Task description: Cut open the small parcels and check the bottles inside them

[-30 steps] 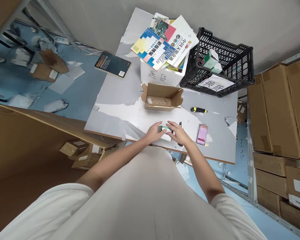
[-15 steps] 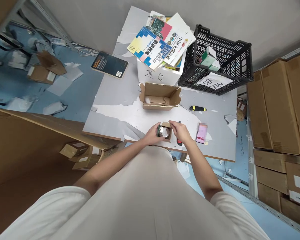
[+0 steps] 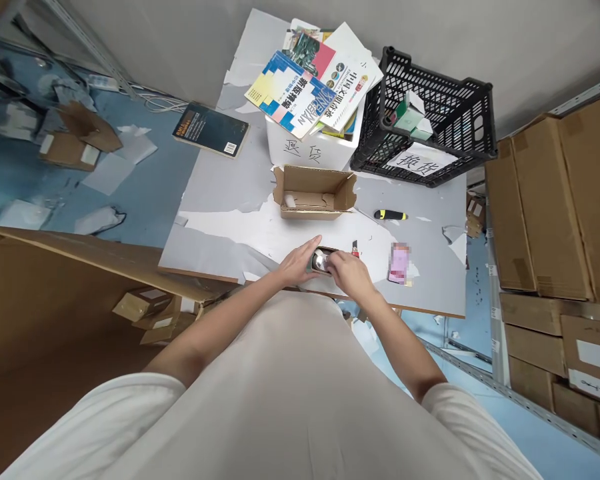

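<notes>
A small cardboard box [image 3: 334, 251] sits at the table's front edge, its top open. Inside it shows a shiny, rounded silver object [image 3: 319, 260]; its exact kind I cannot make out. My left hand [image 3: 297, 263] grips the box from its left side, fingers along the far corner and thumb near the front. From the right, my right hand [image 3: 351, 272] reaches over the opening with bent fingers closed at the silver object, covering part of it. A red-and-black box cutter [image 3: 355, 249] lies just beyond my right hand, partly hidden by it.
Behind my hands stands an open cardboard box [image 3: 313, 215]. Farther back are a white bin [image 3: 307, 155] of books and a black crate [image 3: 430, 143]. A yellow-and-black cutter [image 3: 391, 215] and a phone [image 3: 399, 263] lie right. Cartons [image 3: 550, 207] line the right side.
My right hand has moved left from the small box's raised flap onto the silver object. The flap no longer shows. My left hand still holds the box; the whole view has shifted slightly.
</notes>
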